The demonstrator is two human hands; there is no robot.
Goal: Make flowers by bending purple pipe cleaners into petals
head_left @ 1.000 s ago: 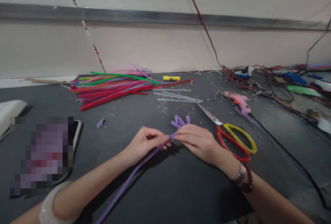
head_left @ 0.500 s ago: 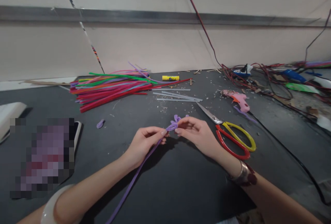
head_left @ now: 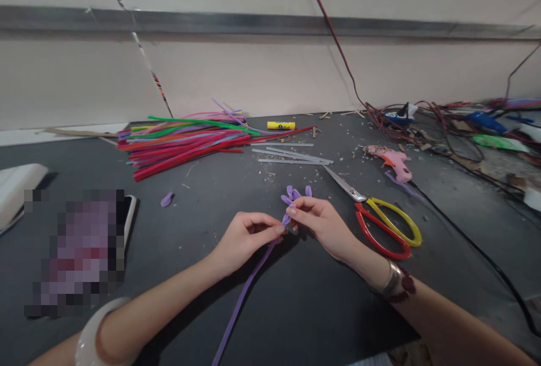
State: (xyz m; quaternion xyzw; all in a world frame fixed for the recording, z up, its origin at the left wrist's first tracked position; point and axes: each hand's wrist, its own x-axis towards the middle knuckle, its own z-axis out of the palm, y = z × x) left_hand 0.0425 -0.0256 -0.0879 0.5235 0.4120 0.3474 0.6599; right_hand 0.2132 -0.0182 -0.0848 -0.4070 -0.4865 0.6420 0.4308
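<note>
A purple pipe cleaner [head_left: 247, 292] is bent into several small petal-like loops at its upper end, and its long tail runs down toward the bottom edge. My left hand [head_left: 251, 242] pinches it just below the loops, between thumb and fingers. Close beside, on the right, my right hand [head_left: 319, 222] grips the looped part with thumb and forefinger; loops stick out above its fingertips. To the left a small separate purple loop [head_left: 167, 199] lies on the dark table [head_left: 190, 321]. Scissors [head_left: 380, 219] with one red and one yellow handle rest right of my right hand.
Coloured pipe cleaners [head_left: 181, 146] lie bundled at the back left, near a yellow glue stick [head_left: 281, 126] and translucent sticks [head_left: 291, 155]. A pink glue gun [head_left: 396, 164] with a black cord and tangled wires are at right. A phone [head_left: 129, 219] lies at left.
My left hand has moved slightly right and down along the purple pipe cleaner. The looped part now points more upward, with more loops showing, and the tail has swung right.
</note>
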